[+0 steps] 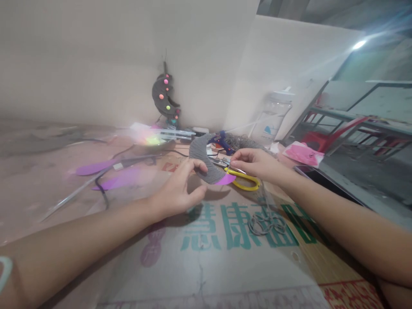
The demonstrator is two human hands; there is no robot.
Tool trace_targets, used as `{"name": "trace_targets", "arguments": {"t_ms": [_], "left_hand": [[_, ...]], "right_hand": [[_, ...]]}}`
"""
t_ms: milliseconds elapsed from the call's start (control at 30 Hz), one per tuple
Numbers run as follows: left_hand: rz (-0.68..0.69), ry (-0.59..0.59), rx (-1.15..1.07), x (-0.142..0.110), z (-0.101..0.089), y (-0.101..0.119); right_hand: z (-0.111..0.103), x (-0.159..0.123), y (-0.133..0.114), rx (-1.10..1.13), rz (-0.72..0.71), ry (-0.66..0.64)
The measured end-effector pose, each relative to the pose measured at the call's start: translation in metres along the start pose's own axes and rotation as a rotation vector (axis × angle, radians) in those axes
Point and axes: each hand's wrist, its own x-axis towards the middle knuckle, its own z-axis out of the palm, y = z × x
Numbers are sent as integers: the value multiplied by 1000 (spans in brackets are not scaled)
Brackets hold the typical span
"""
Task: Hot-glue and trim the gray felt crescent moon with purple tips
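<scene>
My left hand [180, 189] grips a crescent shape [202, 159] wrapped in grey yarn, its fingers on the crescent's left side and the thumb below. The lower tip of the crescent is bare purple [227, 179]. To the right of it, my right hand [249, 162] is closed in a pinch, apparently on the grey yarn near that tip; the strand between the fingertips is hard to make out. Yellow-handled scissors [247, 183] lie just under my right hand, blades pointing left behind the crescent. Loose grey yarn [265, 224] lies coiled in front of my right hand.
A finished-looking grey crescent with colored balls [162, 96] is by the wall. Behind my hands are a blue glue gun [222, 140], glue sticks [177, 134] and a clear bottle [272, 116]. Purple pieces [96, 167] and a dark cable [102, 189] lie left; a pink packet [304, 153] right.
</scene>
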Motion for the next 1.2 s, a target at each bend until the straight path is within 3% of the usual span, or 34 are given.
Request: {"name": "trace_targets", "arguments": {"t_ms": [133,333,533,600,700,800,867,1000,1033,1200], "left_hand": [[5,-22,-106,-2,-2,-6],[-144,90,-165,4,-1,-6],[-265,163,-129,11,-3,-5],[-284,180,-131,12,-4,-6],[-265,199,-122,11,-4,-4],[-198,188,-120,9,-3,-2],[-157,164,-121,8,-1,-3],[-166,225,-214,9,4,-13],[-185,285,-276,10,5,-16],[-285,349,-348,14,5,-21]], "right_hand": [[8,1,5,-9,-41,42],[23,3,15,-239,-165,75],[25,-8,5,-328,-352,336],[28,-13,-2,-341,-334,297],[36,-19,-4,-336,-280,137],[46,-19,3,-102,-116,-46],[52,-17,9,72,-45,-96],[58,-13,15,185,-72,-11],[59,-12,16,187,-83,9],[60,-13,16,139,-131,89]]}}
